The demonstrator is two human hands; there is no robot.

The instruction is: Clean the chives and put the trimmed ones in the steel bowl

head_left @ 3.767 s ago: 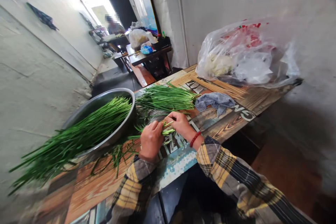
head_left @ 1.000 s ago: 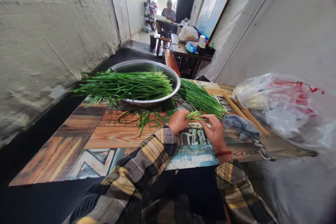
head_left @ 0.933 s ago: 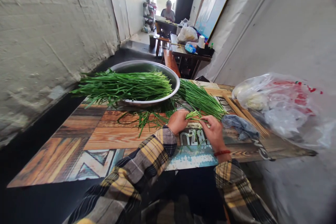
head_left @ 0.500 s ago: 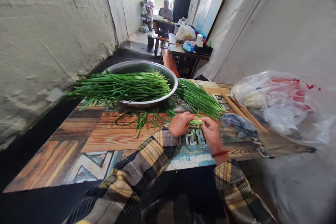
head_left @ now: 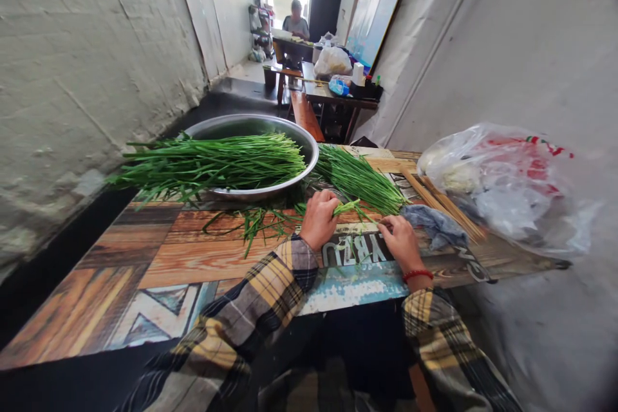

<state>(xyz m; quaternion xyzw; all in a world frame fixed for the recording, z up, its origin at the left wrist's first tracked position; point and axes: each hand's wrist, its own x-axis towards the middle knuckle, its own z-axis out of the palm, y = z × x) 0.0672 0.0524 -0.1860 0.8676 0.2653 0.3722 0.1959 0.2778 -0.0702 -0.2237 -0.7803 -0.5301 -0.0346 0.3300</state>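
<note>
My left hand point(head_left: 319, 220) is closed around a small bunch of garlic chives point(head_left: 346, 207), whose pale stem ends point right. To its right, my right hand point(head_left: 400, 241) has its fingertips pinched together, apart from the bunch; what they grip, if anything, is too small to make out. Just beyond both hands lies a larger pile of garlic chives point(head_left: 360, 180) on the table. A wide metal basin point(head_left: 313, 164) at the left holds a thick heap of chives point(head_left: 226, 161), with the leaves hanging over its left rim. Loose green scraps point(head_left: 255, 224) are strewn beside my left hand.
The wood-patterned table point(head_left: 193, 254) bears a grey-blue rag point(head_left: 434, 224), wooden sticks point(head_left: 441, 203) and a clear plastic bag point(head_left: 512, 187) at the right. Farther back are a bench point(head_left: 305, 116), a second table with bags, and a seated person point(head_left: 296, 22). Walls stand on both sides.
My right hand has moved away from the bunch, to the right, opening a gap between the hands. My left hand still holds the chives. The whole view has shifted slightly.
</note>
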